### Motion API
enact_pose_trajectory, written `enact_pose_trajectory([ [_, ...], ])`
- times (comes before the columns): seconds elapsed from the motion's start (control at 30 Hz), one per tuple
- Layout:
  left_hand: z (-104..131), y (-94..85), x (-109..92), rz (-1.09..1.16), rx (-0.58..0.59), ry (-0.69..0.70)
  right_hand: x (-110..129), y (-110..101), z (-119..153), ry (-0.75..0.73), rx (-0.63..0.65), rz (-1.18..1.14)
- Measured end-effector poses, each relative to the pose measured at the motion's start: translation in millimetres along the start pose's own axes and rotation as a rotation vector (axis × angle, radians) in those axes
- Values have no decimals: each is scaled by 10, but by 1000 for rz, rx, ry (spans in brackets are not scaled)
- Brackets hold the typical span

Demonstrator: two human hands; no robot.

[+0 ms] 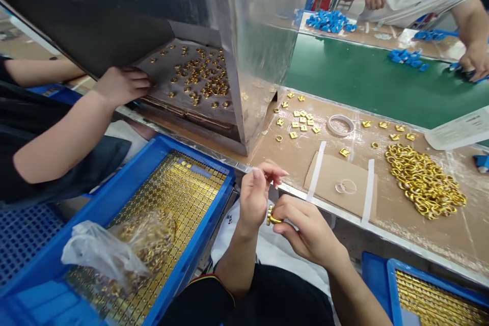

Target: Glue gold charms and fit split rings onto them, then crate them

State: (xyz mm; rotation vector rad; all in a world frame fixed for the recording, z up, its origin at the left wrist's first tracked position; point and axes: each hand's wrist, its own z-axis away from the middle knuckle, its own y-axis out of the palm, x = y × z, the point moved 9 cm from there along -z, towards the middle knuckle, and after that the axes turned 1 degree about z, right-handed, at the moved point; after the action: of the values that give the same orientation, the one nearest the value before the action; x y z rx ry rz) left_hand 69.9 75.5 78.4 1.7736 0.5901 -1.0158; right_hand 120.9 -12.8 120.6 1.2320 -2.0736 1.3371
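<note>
My right hand [305,224] pinches a gold ring [270,215] between thumb and fingertips, its broad face turned left. My left hand [255,196] is just beside the ring, fingers partly bent and apart, with nothing visible in it. Both are in front of the bench edge, above my lap. On the cardboard-covered bench, a pile of gold rings [424,183] lies to the right. Small square gold pieces [303,121] and a few single rings are spread farther back. A taped cardboard pad [328,181] carries clear loops [346,187].
A metal hood [255,61] stands at left over scattered gold pieces [206,76]; a co-worker's hand [122,86] reaches in. Blue trays [153,145] hold gold parts, one with a plastic bag [103,249]. Across a green belt [344,71], another person handles blue pieces. A tape roll [341,125] lies on the bench.
</note>
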Motion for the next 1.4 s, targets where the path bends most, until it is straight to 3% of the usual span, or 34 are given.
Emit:
enact_pose_trajectory([
  [0.57,104,64,27,-3,94,-117,43,83,-5,-34,-13,95],
  [0.87,151,151,161,11,266,-241,31,84,2,-44,-25,79],
  [1.03,121,71,182,-42,198,-245,7,95,-23,-22,-60,67],
  [1.4,87,63,124,-120,179,-231,-29,128,-39,-20,-93,24],
])
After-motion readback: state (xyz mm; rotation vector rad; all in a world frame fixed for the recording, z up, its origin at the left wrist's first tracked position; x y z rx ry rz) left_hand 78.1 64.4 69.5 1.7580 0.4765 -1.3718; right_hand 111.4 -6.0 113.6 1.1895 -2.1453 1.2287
